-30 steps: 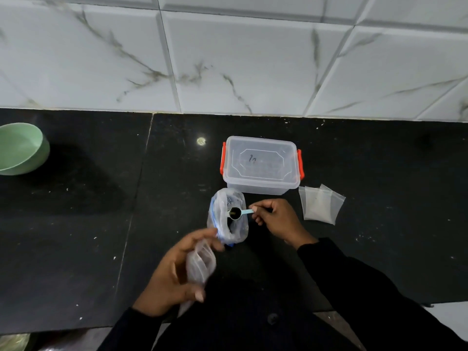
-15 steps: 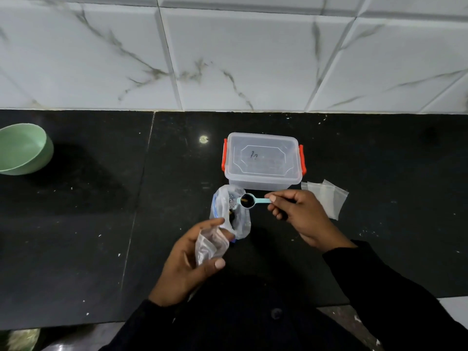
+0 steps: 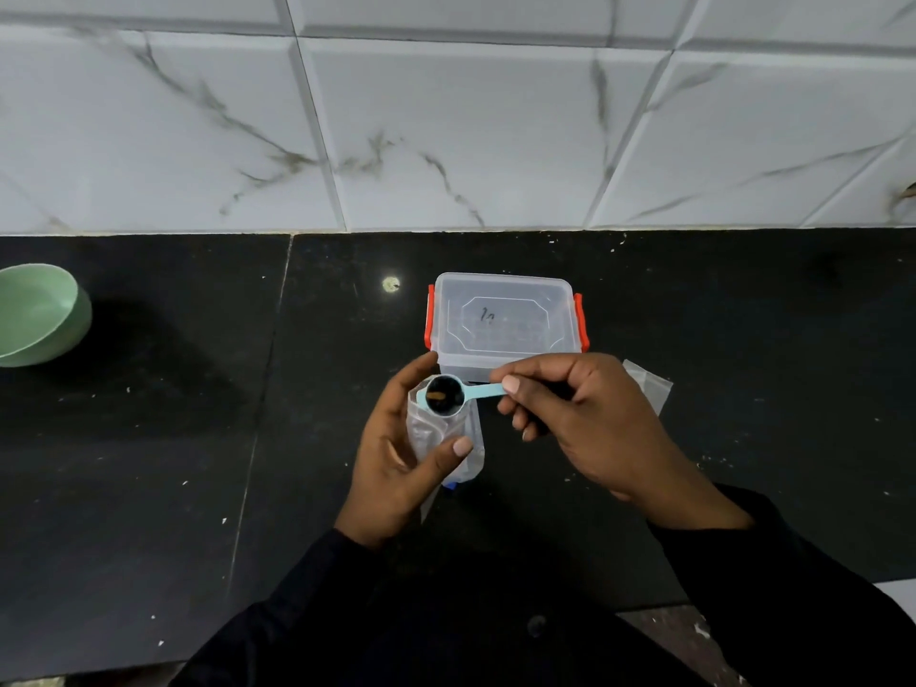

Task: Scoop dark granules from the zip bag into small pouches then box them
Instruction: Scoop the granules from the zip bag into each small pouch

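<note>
Left hand (image 3: 396, 453) cups a small clear plastic pouch (image 3: 426, 428) upright, thumb and fingers wrapped round its sides, mouth at the top. Right hand (image 3: 585, 419) pinches the handle of a small pale-blue plastic measuring spoon (image 3: 446, 395) between thumb and forefinger; the bowl, loaded with dark granules, sits right over the pouch mouth, roughly level.

Larger clear zip bag with blue seal (image 3: 468, 468) stands just behind the pouch at its 4 o'clock, mostly hidden; whether it is propped or leaning I cannot tell. Clear lidded plastic box with orange clips (image 3: 503, 317) at 12 o'clock of the hands, lid on. Spare clear flat pouches (image 3: 649, 389) at 3 o'clock, partly under the right hand. Pale green bowl (image 3: 37, 314) far off at 9 o'clock.

Risks, as judged:
- Spoon bowl looks about as wide as the pouch mouth; a fast tip could spill granules over the rim onto the black stone counter (image 3: 148, 463).
- Squeezing the soft pouch may collapse its mouth.
- A knuckle could nudge the zip bag over.
</note>
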Demonstrator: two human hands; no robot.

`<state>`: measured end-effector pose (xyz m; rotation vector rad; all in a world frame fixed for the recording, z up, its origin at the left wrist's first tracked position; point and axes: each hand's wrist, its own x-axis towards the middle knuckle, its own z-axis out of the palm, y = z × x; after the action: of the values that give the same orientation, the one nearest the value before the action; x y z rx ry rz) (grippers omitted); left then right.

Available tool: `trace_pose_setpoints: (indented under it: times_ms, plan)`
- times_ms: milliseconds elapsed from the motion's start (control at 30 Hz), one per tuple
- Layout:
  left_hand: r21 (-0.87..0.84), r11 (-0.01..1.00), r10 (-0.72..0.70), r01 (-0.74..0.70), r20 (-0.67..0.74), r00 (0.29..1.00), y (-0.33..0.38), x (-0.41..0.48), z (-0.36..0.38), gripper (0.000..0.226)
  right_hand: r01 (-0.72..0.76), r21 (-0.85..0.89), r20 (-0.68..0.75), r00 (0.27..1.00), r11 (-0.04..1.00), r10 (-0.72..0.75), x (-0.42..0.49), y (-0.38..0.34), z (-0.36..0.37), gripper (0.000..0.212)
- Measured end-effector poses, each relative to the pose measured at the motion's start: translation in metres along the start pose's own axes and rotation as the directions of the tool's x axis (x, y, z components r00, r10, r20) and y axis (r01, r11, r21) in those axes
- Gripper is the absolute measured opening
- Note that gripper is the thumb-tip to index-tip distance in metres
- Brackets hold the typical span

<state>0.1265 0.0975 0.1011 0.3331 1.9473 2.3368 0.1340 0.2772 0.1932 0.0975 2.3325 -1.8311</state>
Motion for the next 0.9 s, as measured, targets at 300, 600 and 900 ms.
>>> trace_pose_setpoints:
  times_ms: [300, 600, 900]
  plan:
    - [-0.02, 1.0, -0.004, 0.004, 0.033, 0.999, 0.0097, 0.0023, 0.0021, 0.076, 0.194, -0.238, 0.045, 0.981, 0.952, -0.188, -0.0081, 0.002, -0.0004, 0.023]
    - [0.049, 0.998, 0.025, -0.027, 0.029, 0.999, 0.0107, 0.0025, -0.0014, 0.084, 0.247, -0.169, 0.034, 0.969, 0.954, -0.245, -0.01, -0.0024, -0.0011, 0.022]
    - [0.061, 0.997, 0.05, -0.052, 0.025, 0.998, 0.0074, 0.0001, -0.0057, 0.071, 0.073, 0.05, -0.013, 0.997, 0.996, -0.072, -0.0094, -0.0016, 0.0004, 0.016]
